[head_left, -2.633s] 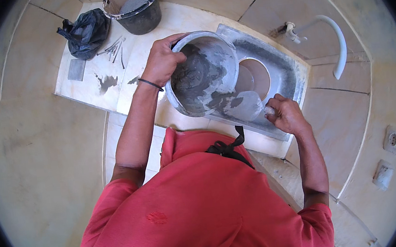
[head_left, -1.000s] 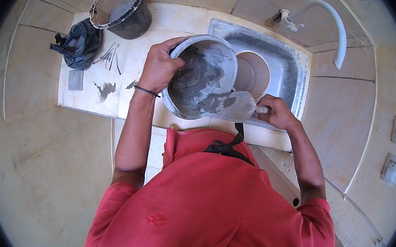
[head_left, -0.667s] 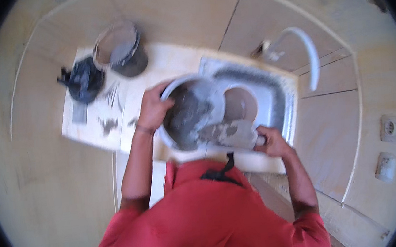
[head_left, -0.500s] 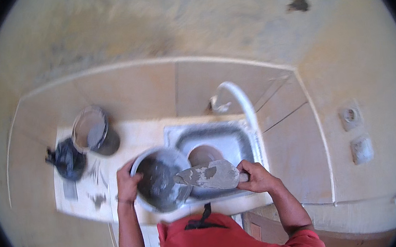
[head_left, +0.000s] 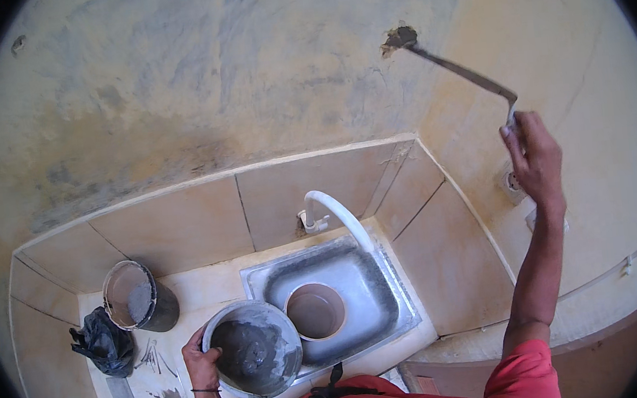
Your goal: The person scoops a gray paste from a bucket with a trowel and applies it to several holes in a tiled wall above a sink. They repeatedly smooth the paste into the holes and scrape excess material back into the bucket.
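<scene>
My left hand [head_left: 201,361] grips the rim of a round grey bucket [head_left: 258,392], thumb over the edge, at the sink's left front. Wet grey mortar [head_left: 247,351] lies inside it and smears its wall. Raised high on the right, my right hand [head_left: 534,153] is closed around the handle of a trowel [head_left: 466,72], seen edge-on. The blade's tip meets a dark, ragged hole [head_left: 400,38] in the plastered wall. Whether mortar is on the blade's far face I cannot tell.
A steel sink [head_left: 368,329] holds a round brown container [head_left: 315,311]; a white curved tap [head_left: 342,213] arches over it. Left on the counter stand a dark bucket [head_left: 163,307] and a black plastic bag [head_left: 109,345]. A wall socket [head_left: 512,182] sits behind my right wrist.
My right hand has lifted the trowel from above the grey bucket up to the hole in the wall. My left hand keeps its hold on the bucket. The view has shifted.
</scene>
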The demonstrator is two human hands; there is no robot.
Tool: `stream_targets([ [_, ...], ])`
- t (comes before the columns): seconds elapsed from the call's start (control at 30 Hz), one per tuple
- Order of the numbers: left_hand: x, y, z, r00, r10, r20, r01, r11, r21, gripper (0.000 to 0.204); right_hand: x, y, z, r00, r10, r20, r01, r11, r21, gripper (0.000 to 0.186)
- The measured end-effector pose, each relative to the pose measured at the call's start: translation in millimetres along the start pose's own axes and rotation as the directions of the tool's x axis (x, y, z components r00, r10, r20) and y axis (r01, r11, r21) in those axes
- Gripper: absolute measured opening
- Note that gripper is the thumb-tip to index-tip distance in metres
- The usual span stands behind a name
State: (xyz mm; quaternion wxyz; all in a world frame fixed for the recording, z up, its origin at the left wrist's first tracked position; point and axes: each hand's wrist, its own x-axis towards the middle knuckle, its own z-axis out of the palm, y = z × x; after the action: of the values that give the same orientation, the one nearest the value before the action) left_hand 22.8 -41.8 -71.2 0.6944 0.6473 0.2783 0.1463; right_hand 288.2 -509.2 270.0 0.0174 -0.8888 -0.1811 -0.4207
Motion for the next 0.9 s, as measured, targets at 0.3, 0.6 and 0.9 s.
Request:
stream_targets([
  [0.3, 8.6, -5.1, -9.0, 1.0, -0.026, -0.015, 0.025, 0.998, -0.05, 0.064, 115.2, 32.0, -14.8, 0.977, -0.041, 0.211, 0.113, 0.934, -0.34, 0.024],
  [0.6, 15.1, -11.3, -14.5, 0.999, -0.04, -0.027, 0.037, 0.992, -0.119, 0.064, 189.8, 22.1, -24.5, 0.943, -0.13, 0.305, 0.281, 0.804, -0.524, 0.019],
  [0.9, 21.1, -14.7, -19.7, 0.997, -0.06, -0.056, 0.053, 0.992, -0.116, 0.067, 249.7, 11.5, -20.0, 0.9, -0.201, 0.387, 0.416, 0.662, -0.624, 0.019],
])
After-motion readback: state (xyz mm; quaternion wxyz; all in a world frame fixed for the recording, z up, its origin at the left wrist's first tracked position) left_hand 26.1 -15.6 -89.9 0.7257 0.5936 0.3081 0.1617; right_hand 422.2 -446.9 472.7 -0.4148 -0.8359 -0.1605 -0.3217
